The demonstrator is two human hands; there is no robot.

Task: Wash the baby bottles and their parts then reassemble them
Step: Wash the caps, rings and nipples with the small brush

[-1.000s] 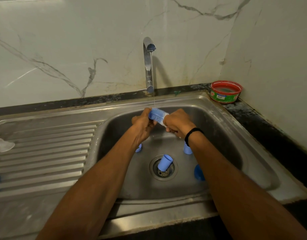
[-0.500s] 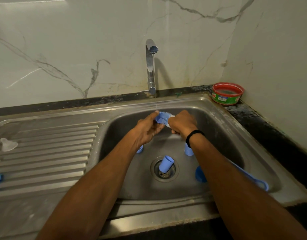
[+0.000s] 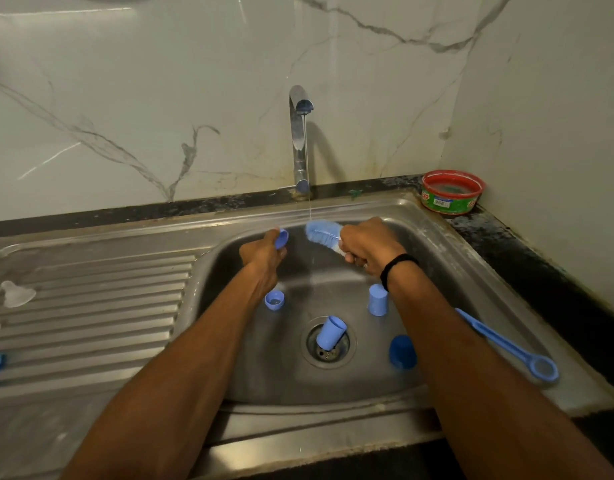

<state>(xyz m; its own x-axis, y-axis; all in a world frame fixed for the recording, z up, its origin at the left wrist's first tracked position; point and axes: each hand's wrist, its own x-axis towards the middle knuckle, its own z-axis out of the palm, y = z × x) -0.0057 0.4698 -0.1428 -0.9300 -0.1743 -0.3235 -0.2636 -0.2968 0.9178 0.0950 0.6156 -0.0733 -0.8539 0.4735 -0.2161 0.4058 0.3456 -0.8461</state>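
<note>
Blue and small, the cap (image 3: 281, 238) is pinched in the curled fingers of the left hand (image 3: 262, 254), over the sink (image 3: 433, 244). The right hand (image 3: 366, 245) is closed around the brush (image 3: 324, 234) just behind its bristles, which meet the thin water from the tap (image 3: 298, 140). The right forearm hides the middle of the long handle. Cap and brush are near but apart. Below lie a second cap (image 3: 274, 300), an upside-down cup (image 3: 378, 299), a tilted cup (image 3: 330, 331) on the drain and a dark lid (image 3: 402, 351). A red tub (image 3: 452, 192) stands in the corner. Clear teats (image 3: 18, 294) rest on the draining board (image 3: 108, 306).
</note>
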